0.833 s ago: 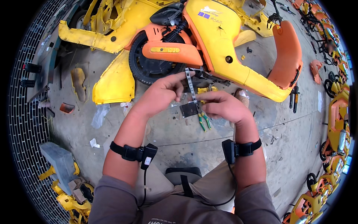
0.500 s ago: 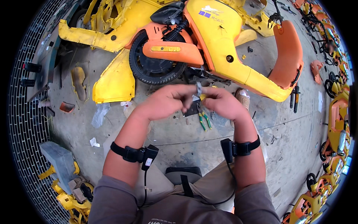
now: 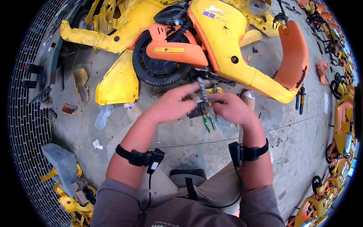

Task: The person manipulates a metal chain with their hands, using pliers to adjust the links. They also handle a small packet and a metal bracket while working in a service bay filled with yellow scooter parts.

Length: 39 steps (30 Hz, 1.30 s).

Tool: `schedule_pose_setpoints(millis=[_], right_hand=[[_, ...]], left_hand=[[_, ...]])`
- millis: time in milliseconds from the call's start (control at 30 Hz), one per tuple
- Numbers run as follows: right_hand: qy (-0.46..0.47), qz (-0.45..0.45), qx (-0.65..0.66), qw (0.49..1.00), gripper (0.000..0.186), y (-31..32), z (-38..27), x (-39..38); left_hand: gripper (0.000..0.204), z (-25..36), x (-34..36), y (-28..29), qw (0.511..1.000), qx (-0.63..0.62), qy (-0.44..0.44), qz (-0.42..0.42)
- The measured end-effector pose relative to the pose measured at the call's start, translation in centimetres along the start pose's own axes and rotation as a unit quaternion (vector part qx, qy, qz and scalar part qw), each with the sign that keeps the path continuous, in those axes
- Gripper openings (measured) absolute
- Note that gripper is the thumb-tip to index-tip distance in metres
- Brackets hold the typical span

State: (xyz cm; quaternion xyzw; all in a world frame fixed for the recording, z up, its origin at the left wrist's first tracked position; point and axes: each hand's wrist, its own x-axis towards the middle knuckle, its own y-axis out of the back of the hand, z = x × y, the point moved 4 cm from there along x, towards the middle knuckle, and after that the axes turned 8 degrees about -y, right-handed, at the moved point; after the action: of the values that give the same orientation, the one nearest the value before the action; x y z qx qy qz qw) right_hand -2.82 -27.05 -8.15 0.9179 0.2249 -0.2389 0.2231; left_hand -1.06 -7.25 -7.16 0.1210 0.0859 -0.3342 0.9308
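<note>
Between my hands is a thin grey strip [image 3: 203, 90] with a slanted, ridged-looking pattern; its exact kind I cannot make out. My right hand [image 3: 232, 108] is closed, thumb and index finger pinching the strip's lower end. Beside the strip's upper part, my left hand [image 3: 172, 102] has its fingers stretched out and smeared by motion, with nothing visibly held. Below the hands, pliers [image 3: 209, 121] with green and yellow handles lie on the floor next to a flat black piece [image 3: 195, 112]. A small yellow part [image 3: 216, 90] shows just beyond my right fingers.
A yellow and orange scooter [image 3: 217, 30] lies on its side ahead, its black wheel [image 3: 160, 62] near my left hand. A yellow panel [image 3: 118, 83] and a clear plastic bag [image 3: 103, 116] are at left. More scooters [image 3: 342, 132] line the right side; a grey block [image 3: 62, 162] stands lower left.
My left hand has moved back from the strip and its fingers have spread. More of the strip shows now, still in my right hand, which has shifted slightly right. The small yellow part has come into view.
</note>
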Motion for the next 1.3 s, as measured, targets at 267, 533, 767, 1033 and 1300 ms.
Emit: schedule_pose_setpoints(millis=[267,533,767,1033,1300], right_hand=[[0.007,-0.100,0.252,0.963,0.051,0.7,-2.0,-0.6],[-0.019,0.046,-0.135,0.990,0.057,0.2,0.6,0.7],[0.008,0.046,-0.142,0.989,0.055,-0.5,0.9,0.8],[0.139,0.050,-0.124,0.981,0.064,-0.9,0.0,0.7],[0.176,0.075,-0.174,0.966,0.069,-2.6,-0.6,0.3]], left_hand=[[0.032,-0.9,-0.1,-2.7,0.986,0.150,-0.043,-0.055],[0.018,-1.7,0.0,-2.5,0.950,0.299,-0.044,-0.078],[0.022,-2.4,-0.3,-2.7,0.948,0.305,-0.034,-0.087],[0.029,-0.5,-0.3,-3.1,0.970,-0.164,0.029,-0.178],[0.026,1.6,-0.5,-3.4,0.910,-0.362,0.024,-0.202]])
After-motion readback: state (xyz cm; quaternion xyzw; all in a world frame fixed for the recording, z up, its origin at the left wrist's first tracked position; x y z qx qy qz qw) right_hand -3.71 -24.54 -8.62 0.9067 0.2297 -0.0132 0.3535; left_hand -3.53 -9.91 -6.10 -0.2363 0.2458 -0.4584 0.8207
